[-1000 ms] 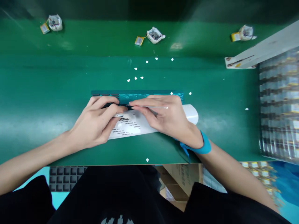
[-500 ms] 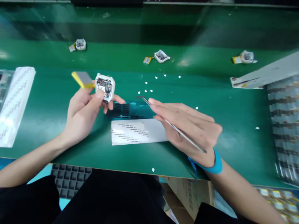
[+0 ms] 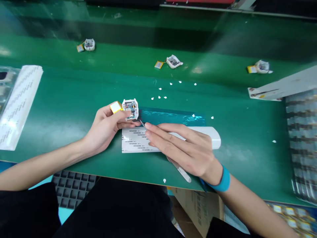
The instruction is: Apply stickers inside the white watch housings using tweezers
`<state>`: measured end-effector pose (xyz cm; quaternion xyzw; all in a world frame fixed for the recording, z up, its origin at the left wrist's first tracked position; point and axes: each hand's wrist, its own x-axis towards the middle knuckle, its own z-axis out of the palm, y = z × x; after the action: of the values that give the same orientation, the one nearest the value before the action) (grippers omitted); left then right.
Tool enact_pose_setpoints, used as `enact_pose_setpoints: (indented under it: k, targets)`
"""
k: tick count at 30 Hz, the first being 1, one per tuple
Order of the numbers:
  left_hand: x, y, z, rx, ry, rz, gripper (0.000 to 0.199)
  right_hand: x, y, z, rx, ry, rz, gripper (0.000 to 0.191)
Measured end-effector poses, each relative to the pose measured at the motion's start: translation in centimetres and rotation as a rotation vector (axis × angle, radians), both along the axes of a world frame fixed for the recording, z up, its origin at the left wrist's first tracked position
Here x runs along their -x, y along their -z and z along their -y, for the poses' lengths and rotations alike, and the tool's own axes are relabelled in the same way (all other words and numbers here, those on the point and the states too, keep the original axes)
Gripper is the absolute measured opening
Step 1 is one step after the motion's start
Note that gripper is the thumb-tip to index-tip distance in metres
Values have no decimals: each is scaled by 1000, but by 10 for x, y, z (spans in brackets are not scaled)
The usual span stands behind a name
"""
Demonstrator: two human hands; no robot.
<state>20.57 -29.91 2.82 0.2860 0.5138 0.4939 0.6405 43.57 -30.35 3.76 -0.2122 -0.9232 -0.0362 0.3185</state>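
Note:
My left hand (image 3: pixel 105 129) is closed on a white watch case (image 3: pixel 130 109), its thumb over the exposed circuit board. A yellow-edged battery (image 3: pixel 116 107) lies against the case's left side, above the index finger. My right hand (image 3: pixel 184 147) grips a pair of metal tweezers (image 3: pixel 182 171). Their tip is just below the case's lower right corner, close to the left fingertips; whether it touches anything I cannot tell. Beneath both hands lie a strip of blue film (image 3: pixel 170 116) and a white printed sheet (image 3: pixel 135 140). Dark pieces at the film's left end are mostly covered.
Further watch cases with batteries sit at the back: left (image 3: pixel 89 44), middle (image 3: pixel 173 61) and right (image 3: pixel 262 67). Several small white stickers (image 3: pixel 159 97) dot the green table. White printed sheets (image 3: pixel 22 105) lie left; stacked clear trays (image 3: pixel 302 142) stand right.
My left hand has brought the watch case right and down, over the film's left end. The tweezers have moved down and left, and their tip is now beside the case.

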Motion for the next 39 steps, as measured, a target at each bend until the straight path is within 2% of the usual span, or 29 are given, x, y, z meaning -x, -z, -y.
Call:
enact_pose_setpoints:
  k: [9,19,30,39]
  targets:
    - [-2,-3,5,-24,61,-27,26,3,6,-1,-25,4,11,24]
    - [-3,-3,6,-13,46,-24,26,5,5,-1,-62,-33,39,19]
    - [-1,-5,7,-83,83,-97,32,8,8,5,73,-42,-47,25]
    - [-3,-9,6,-87,79,-104,28,8,9,8,169,2,-89,32]
